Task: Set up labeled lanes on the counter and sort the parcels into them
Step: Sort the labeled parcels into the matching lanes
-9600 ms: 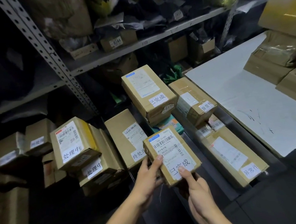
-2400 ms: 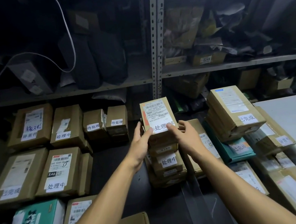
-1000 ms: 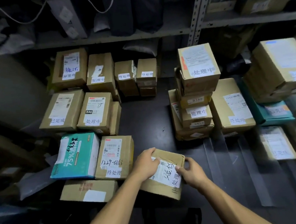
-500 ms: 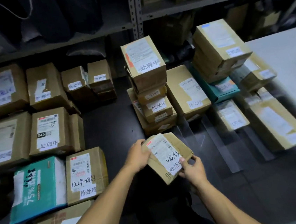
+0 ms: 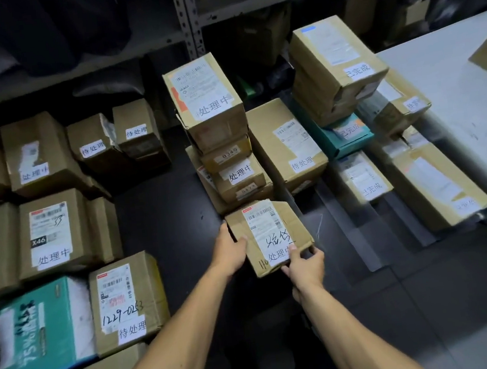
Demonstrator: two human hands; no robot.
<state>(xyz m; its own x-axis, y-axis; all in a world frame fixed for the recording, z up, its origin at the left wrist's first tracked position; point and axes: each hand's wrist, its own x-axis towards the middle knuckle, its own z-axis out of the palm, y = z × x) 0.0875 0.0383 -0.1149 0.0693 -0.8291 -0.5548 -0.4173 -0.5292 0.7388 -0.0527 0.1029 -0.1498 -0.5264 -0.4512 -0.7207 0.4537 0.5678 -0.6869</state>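
I hold a small brown cardboard parcel (image 5: 267, 236) with a white shipping label and a handwritten tag, just in front of a stack of parcels (image 5: 227, 156) tagged 处理中. My left hand (image 5: 230, 250) grips its left side, thumb on top. My right hand (image 5: 303, 263) grips its near right corner, thumb on the label. The parcel's far edge is close to the base of the stack. To the right of the stack lies a parcel tagged 待处理 (image 5: 287, 143). Beyond that sit parcels tagged 已完成 (image 5: 336, 63).
More labelled boxes crowd the dark counter (image 5: 161, 211) on the left, including a teal box (image 5: 38, 335) and a parcel marked 1229 (image 5: 125, 305). A white tabletop (image 5: 454, 87) lies at right. Metal shelving (image 5: 185, 16) with dark bags stands behind.
I lifted this parcel from the near left of the counter and carried it forward and right, up against the base of the 处理中 stack. Both hands kept hold throughout.
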